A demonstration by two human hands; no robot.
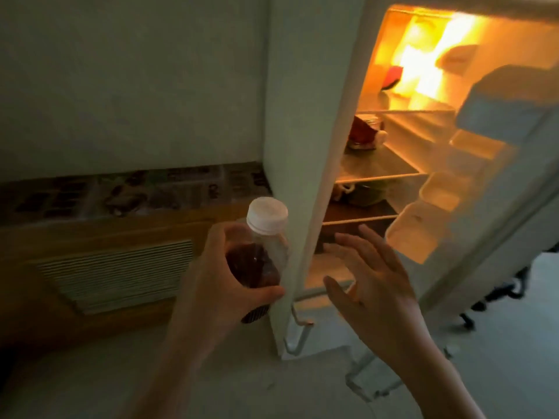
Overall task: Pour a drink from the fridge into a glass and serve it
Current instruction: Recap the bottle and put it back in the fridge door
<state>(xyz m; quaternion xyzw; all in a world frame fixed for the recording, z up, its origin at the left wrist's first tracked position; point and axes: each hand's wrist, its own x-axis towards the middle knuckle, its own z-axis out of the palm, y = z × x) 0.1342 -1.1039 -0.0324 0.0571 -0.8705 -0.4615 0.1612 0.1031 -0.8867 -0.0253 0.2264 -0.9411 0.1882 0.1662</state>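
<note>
My left hand (pixel 211 282) grips a clear plastic bottle (pixel 261 255) with a white cap and dark red drink inside, held upright just left of the fridge's side wall. My right hand (pixel 375 285) hovers empty with fingers spread in front of the open fridge (pixel 296 116), near its lowest shelf. Inside, the lit compartment holds a red-topped jar (pixel 364 133) on a glass shelf and dim items on the shelf below. No glass is in view.
The fridge door (pixel 496 164) stands open at the right, with empty white door racks. A low wooden cabinet (pixel 115 267) with a slatted vent and newspaper on top sits at the left. Pale floor lies below.
</note>
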